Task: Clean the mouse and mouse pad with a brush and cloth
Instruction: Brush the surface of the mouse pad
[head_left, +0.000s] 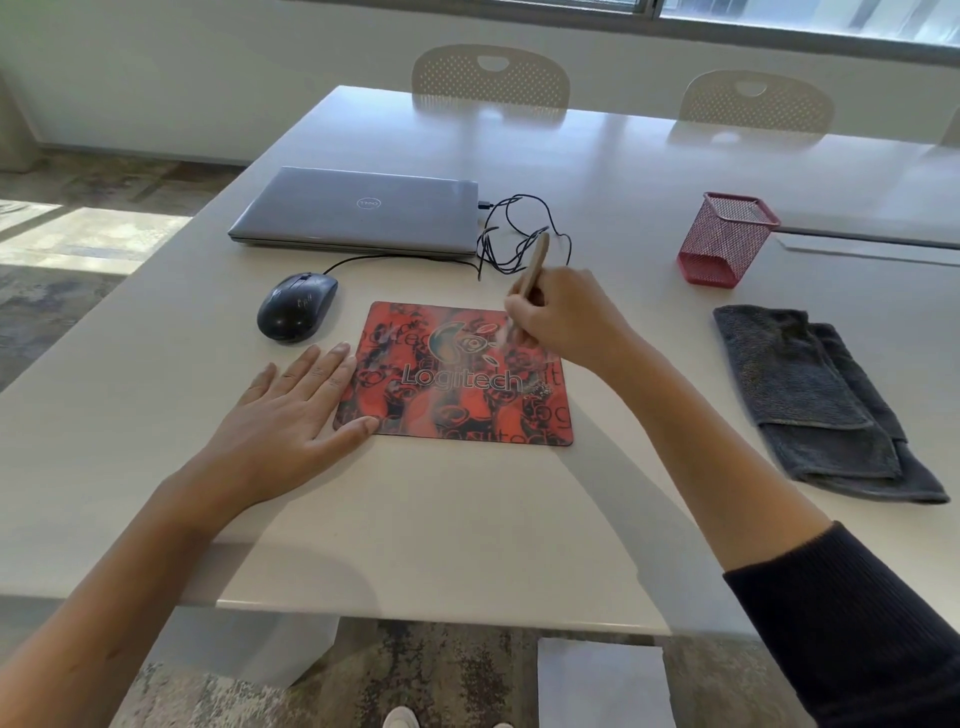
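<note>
Head view, brush (532, 270) pinched in right-hand fingers (519, 317), bristles on mouse pad (457, 395)

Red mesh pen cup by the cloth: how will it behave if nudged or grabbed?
The red wire-mesh pen cup looks empty and see-through, so probably light and apt to slide on the smooth white table. It is taller than its base, so a high push might tip it. Thin mesh may flex when squeezed.

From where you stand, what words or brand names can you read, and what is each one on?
"Logitech": large letters across the red mouse pad; the same word repeats in its pattern, in fragments only.
"DELL": round logo on the closed laptop, seen upside down.
Pale marks on the mouse: too blurred to read.
</note>
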